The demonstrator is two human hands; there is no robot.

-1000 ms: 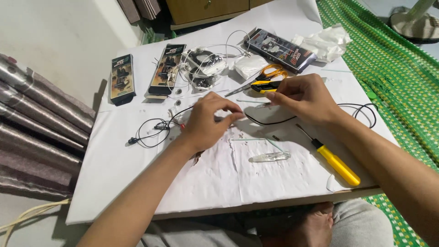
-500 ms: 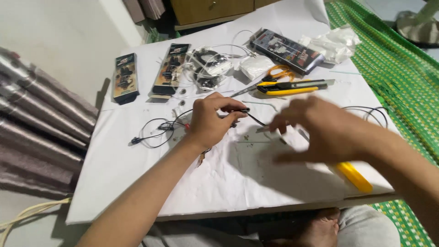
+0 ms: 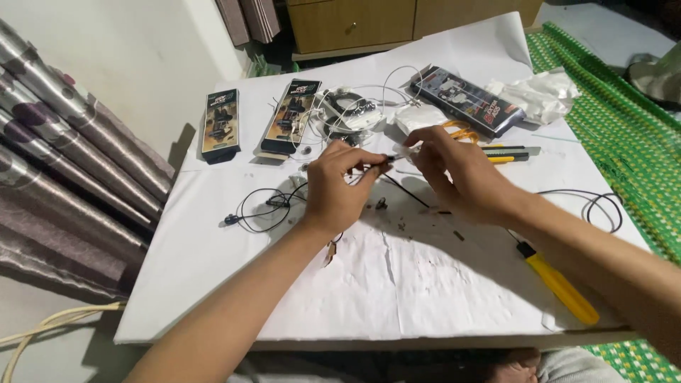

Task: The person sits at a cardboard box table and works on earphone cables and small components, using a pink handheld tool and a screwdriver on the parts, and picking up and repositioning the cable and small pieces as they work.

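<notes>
My left hand [image 3: 339,186] pinches the end of a thin black wire [image 3: 410,196] between thumb and fingers, just above the white paper-covered table [image 3: 425,305]. My right hand [image 3: 457,174] is close beside it on the right. It holds a small clear tube [image 3: 403,151] at its fingertips, right at the wire's end. The wire trails away under my right hand. A black earphone cable [image 3: 261,211] lies looped to the left of my left hand.
A yellow-handled screwdriver [image 3: 560,287] lies by my right forearm, a second cable loop [image 3: 599,206] beyond it. Behind my hands are a yellow utility knife [image 3: 507,154], orange scissors [image 3: 461,130], three packaged boxes [image 3: 292,117], white cables [image 3: 347,110] and a plastic bag [image 3: 539,92]. A curtain [image 3: 57,163] hangs left.
My right hand went down to the paper in front of me, then came back up to my left hand with the small clear tube. My left hand kept hold of the wire.
</notes>
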